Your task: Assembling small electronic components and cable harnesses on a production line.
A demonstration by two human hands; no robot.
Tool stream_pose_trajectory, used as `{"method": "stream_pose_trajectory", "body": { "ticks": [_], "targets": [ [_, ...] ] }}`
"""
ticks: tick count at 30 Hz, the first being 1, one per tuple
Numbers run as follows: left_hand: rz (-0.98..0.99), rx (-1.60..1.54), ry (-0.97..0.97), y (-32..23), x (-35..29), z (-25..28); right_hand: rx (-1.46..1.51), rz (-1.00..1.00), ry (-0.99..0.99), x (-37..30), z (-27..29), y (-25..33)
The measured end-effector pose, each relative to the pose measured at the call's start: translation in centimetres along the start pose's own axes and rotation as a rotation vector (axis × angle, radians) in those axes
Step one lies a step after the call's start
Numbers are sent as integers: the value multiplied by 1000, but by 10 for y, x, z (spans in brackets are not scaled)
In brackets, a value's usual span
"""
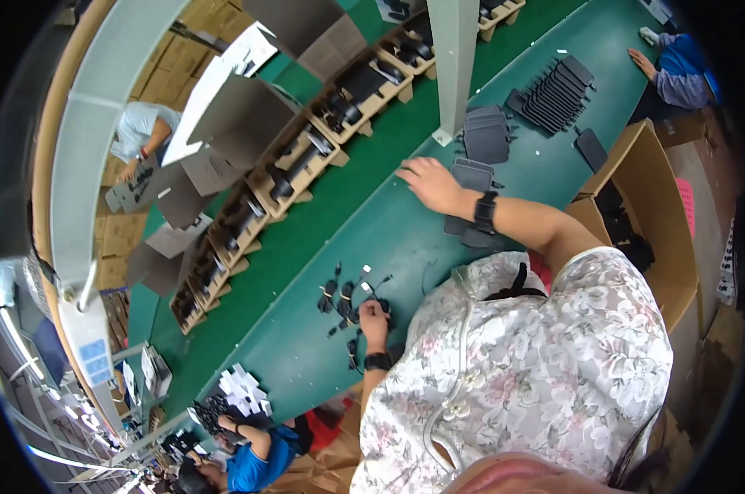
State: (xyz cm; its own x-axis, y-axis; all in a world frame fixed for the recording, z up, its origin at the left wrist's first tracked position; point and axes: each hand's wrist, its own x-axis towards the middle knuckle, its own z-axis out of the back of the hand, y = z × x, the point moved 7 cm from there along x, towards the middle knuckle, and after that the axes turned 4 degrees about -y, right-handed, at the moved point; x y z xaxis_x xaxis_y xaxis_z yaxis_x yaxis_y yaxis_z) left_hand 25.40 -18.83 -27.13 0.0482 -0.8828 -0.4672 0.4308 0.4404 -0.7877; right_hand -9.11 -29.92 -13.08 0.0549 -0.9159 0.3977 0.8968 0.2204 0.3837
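Observation:
My left hand (pixel 374 319) has its fingers closed on a coiled black cable (pixel 384 305) on the green table. Several more tied black cables (pixel 327 296) lie just left of it. My right hand (pixel 432 184) rests on the table farther right, fingers stretched out, with nothing seen in it. Beside its wrist are flat dark grey pads (pixel 473 173), partly covered by my forearm. Another pile of these pads (pixel 486 136) lies beyond, and an overlapping row of pads (pixel 554 95) fans out farther right.
A green conveyor (pixel 364 173) runs along the table's far side, carrying moulded cardboard trays (pixel 319 169) with black parts. A grey post (pixel 453 74) stands at its edge. An open cardboard box (pixel 677 222) is at my right. Co-workers sit at lower left (pixel 261 461) and upper right (pixel 687 70).

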Motion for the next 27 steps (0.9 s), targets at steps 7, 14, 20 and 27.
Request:
{"method": "stream_pose_trajectory", "body": {
  "ticks": [7,14,20,27],
  "targets": [
    [-71,188,-45,-7,-6,10,-186,-261,73,-88,47,-41],
    [-320,775,-78,-22,-28,11,-348,-306,193,-98,52,-44],
    [-407,681,-54,-21,-30,10,-370,-425,383,-94,16,-51],
    [-300,495,-113,-27,-35,17,-202,-576,276,-85,3,-54]
  ]
}}
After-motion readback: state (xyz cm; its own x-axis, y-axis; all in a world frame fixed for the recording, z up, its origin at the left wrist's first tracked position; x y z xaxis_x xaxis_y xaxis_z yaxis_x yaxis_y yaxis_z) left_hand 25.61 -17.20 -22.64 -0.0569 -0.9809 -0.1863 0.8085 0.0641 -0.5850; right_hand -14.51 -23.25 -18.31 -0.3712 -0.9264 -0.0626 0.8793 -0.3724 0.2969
